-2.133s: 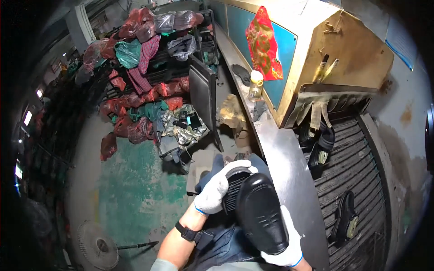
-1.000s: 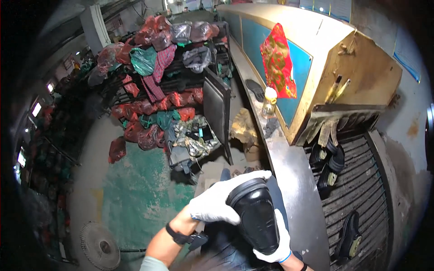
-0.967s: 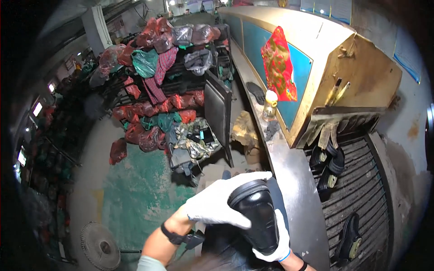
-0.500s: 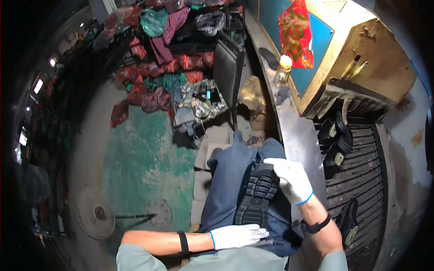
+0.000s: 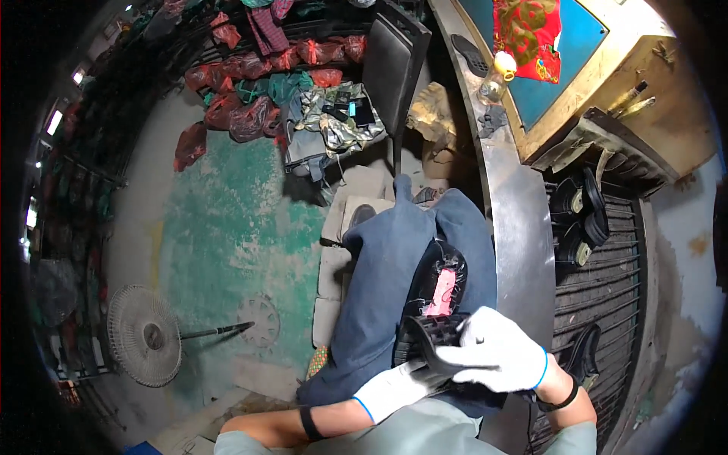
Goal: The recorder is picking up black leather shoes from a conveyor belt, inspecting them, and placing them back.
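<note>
Black shoe point(image 5: 438, 303) lies lengthwise on the person's lap, over blue trousers point(image 5: 387, 288), toe end pointing away from the body, heel end toward the hands. Upper is dark and matt; the opening shows a pink insole point(image 5: 441, 290) with a pale frayed edge around it. At the near end a black sole piece point(image 5: 432, 341) with a ribbed, lugged tread stands turned up against the heel; whether it is joined to the shoe cannot be told. Right hand point(image 5: 497, 359), in a white knit glove with a blue cuff band, lies over the heel end and the sole piece, fingers curled round it; its grip is clamped on the shoe from the right and above. Left hand point(image 5: 390, 389), same type of glove, comes in from below left, fingertips pressed against the underside of the sole piece; the grip looks closed on it, though the fingers are partly hidden. The shoe thus extends forward out of both grips, only its rear part covered. A dark wristband point(image 5: 307, 422) sits on the left forearm, another on the right wrist. To the right runs a curved grey metal counter point(image 5: 519, 227), smooth and dull; beyond it, more black shoes point(image 5: 576, 216) on a ribbed dark belt. Floor point(image 5: 235, 227) is worn green-painted concrete; a round fan point(image 5: 144, 334) lies on it at left.
</note>
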Tool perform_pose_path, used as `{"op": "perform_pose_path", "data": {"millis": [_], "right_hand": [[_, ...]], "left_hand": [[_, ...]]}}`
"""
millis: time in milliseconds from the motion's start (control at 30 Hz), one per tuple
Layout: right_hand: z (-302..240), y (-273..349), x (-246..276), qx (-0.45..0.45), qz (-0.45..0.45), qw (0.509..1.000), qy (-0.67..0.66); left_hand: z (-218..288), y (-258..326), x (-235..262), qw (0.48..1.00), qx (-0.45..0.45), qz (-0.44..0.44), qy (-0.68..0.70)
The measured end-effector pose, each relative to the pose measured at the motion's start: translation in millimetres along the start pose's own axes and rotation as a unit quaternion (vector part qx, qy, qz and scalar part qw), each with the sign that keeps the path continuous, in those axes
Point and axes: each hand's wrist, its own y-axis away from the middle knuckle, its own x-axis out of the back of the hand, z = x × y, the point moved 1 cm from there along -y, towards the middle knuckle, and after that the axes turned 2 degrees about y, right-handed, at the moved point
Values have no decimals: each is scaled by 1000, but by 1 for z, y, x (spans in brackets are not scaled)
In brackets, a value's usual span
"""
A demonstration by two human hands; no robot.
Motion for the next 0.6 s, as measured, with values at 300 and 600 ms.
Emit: {"op": "perform_pose_path", "data": {"millis": [300,600], "right_hand": [[33,7,-10,-105,60,973,-198],[28,0,-62,-364,357,817,-268]], "left_hand": [[-82,-51,157,923,42,233,305],[-93,-79,163,873,241,280,319]]}}
